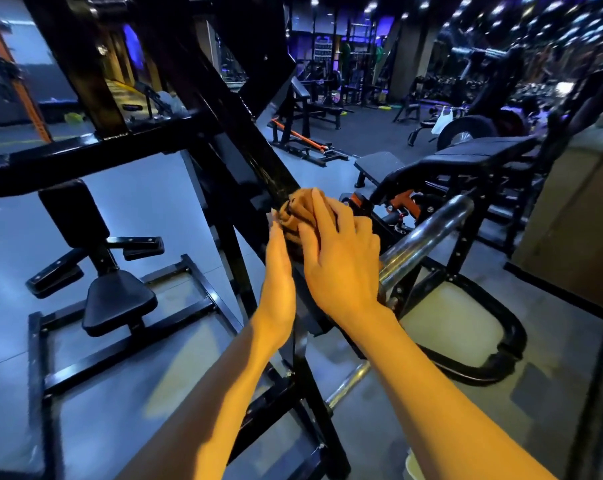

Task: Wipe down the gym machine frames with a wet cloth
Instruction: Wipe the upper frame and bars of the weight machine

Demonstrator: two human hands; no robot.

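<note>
From the head camera, I judge the wiping is mid-way: the cloth (298, 216) sits bunched on the slanted black frame bar (258, 161), whose upper stretch shows a sheen, possibly wet; the lower frame and the seat (118, 306) look untouched, though I can't be sure. My right hand (341, 258) lies over the cloth, fingers spread and pressing it. My left hand (279, 271) is straight-fingered, edge-on beside the bar, its fingertips touching the cloth.

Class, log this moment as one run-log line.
step: wiping | right hand: presses cloth on frame | left hand: flat beside cloth | bar: untouched
</note>
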